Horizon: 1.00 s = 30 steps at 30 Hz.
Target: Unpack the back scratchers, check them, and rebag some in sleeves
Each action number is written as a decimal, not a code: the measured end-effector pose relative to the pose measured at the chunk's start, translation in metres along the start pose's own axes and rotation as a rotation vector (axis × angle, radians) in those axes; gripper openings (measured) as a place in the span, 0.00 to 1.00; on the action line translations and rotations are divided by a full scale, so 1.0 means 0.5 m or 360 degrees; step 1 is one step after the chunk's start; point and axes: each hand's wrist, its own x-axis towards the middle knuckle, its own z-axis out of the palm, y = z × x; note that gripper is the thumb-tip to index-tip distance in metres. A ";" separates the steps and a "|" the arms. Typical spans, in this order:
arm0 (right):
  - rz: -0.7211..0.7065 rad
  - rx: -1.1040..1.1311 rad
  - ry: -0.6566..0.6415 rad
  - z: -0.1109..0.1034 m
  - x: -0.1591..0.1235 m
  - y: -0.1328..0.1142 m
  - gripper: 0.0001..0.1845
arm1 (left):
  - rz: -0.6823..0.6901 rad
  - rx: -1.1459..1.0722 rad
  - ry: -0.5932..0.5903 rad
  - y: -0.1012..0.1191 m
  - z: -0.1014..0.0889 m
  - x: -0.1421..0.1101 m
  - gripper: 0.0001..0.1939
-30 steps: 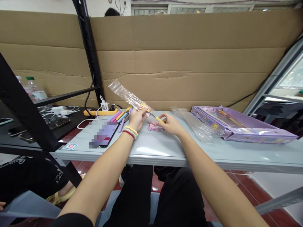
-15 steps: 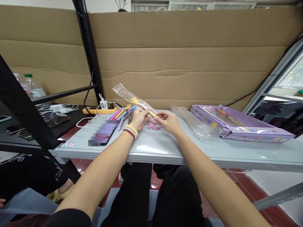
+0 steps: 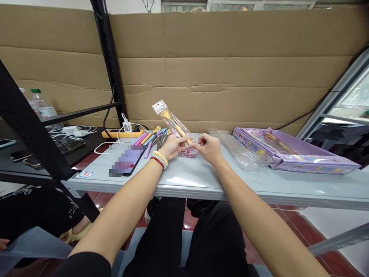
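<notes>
A yellow hand-shaped back scratcher (image 3: 181, 130) lies inside a clear plastic sleeve (image 3: 172, 117), its clawed head near the sleeve's upper end. My left hand (image 3: 173, 147) is closed around the lower part of the sleeve, holding the scratcher through it. The fingers of my right hand (image 3: 211, 147) pinch at the sleeve's bottom end by the handle's tip. Under the hands lie small pink printed cards or packets (image 3: 189, 153). Left of my left hand, several more back scratchers (image 3: 150, 141) in various colours rest in a bunch.
Near the left edge of the grey table (image 3: 201, 181) lies a phone (image 3: 134, 163). Empty plastic sleeves (image 3: 240, 152) are piled right of my hands, beside an open purple box (image 3: 311, 163). A yellow power strip (image 3: 115, 133) with cables sits behind, against the cardboard wall (image 3: 230, 69).
The sleeve has shifted right and tilted more upright. The back scratcher now sits further up inside it. My right fingers have moved from the handle to the sleeve's bottom end.
</notes>
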 end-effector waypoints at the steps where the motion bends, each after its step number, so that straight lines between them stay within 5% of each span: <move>1: -0.0027 -0.0026 0.0000 -0.001 -0.001 0.001 0.23 | -0.0006 0.0002 -0.0009 0.001 0.000 -0.001 0.02; 7: -0.0105 0.0215 -0.0300 -0.003 -0.003 0.014 0.17 | 0.0013 0.0035 -0.0026 0.007 -0.014 0.007 0.04; 17: 0.0064 0.0303 -0.0398 -0.001 -0.005 0.005 0.19 | -0.0051 0.0201 -0.0043 0.004 -0.017 0.007 0.04; 27: -0.0178 -0.0030 -0.0288 0.004 -0.003 0.016 0.20 | -0.0150 0.0295 -0.0120 -0.001 -0.011 0.002 0.04; 30: -0.0083 -0.0052 -0.0285 0.004 -0.003 0.015 0.25 | -0.0083 0.0304 -0.0099 0.002 -0.010 0.003 0.04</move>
